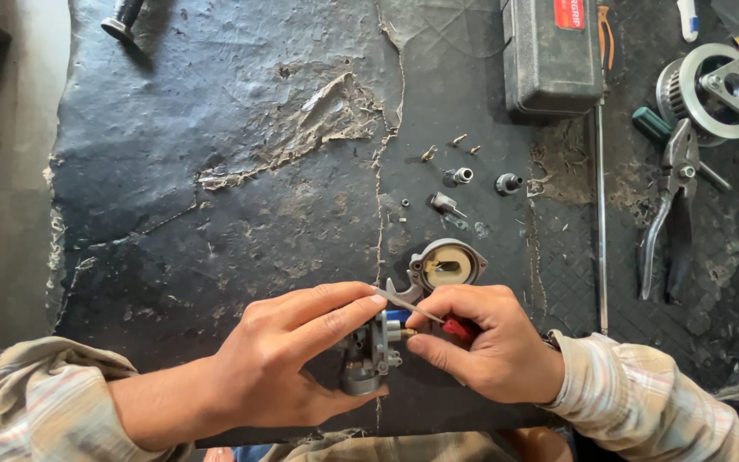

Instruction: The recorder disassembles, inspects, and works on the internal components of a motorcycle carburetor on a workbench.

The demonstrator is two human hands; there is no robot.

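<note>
The left hand (288, 359) has its fingers curled around a small grey carburettor body (369, 355), near the mat's (215, 128) front edge. The right hand (481, 342) pinches a red-handled screwdriver (438, 318) against it. A round metal cover (446, 265) lies just behind.

Black worn mat (215, 171), grey metal carburettor (368, 359), red-handled tool (458, 328), pale striped sleeves (643, 402) — dark grey case (549, 60)

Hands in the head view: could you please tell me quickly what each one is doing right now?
Left hand: closed, holding a small grey metal carburettor body.
Right hand: closed, holding a red-handled screwdriver.
</note>
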